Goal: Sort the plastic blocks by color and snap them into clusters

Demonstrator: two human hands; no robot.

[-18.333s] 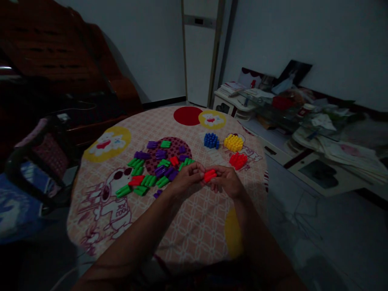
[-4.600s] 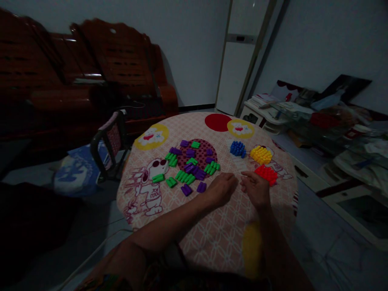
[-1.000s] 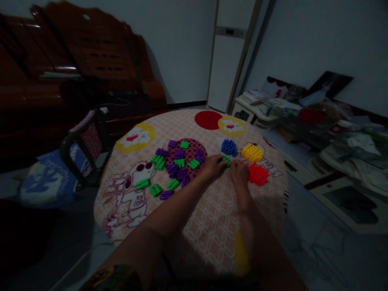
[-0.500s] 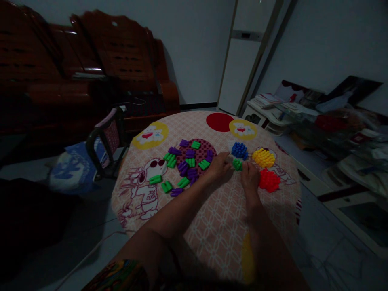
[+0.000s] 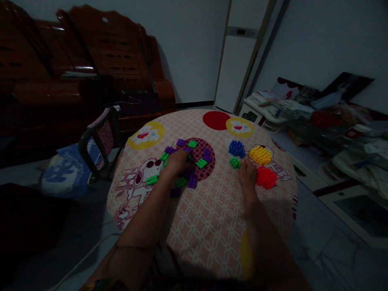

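My left hand (image 5: 178,162) is over the scattered small plastic pieces at the table's left middle, and its fingertips are dark and partly hidden among them. Around it lie green pieces (image 5: 201,163) and purple pieces (image 5: 192,180). On the right, my right hand (image 5: 248,173) rests on the cloth with its fingers curled; whether something is in them I cannot make out. Just left of its fingertips sits a small green cluster of pieces (image 5: 234,162). Close by are a blue cluster (image 5: 236,148), a yellow cluster (image 5: 260,155) and a red cluster (image 5: 266,177).
A patterned cloth covers the round table (image 5: 206,226). Beyond its left edge stands a small chair (image 5: 101,141), with wooden seating (image 5: 112,52) behind. A cluttered low cabinet (image 5: 303,117) runs along the right wall.
My left hand has left the green cluster and moved left to the scattered pieces. My right hand stays beside the green cluster. The view has shifted slightly.
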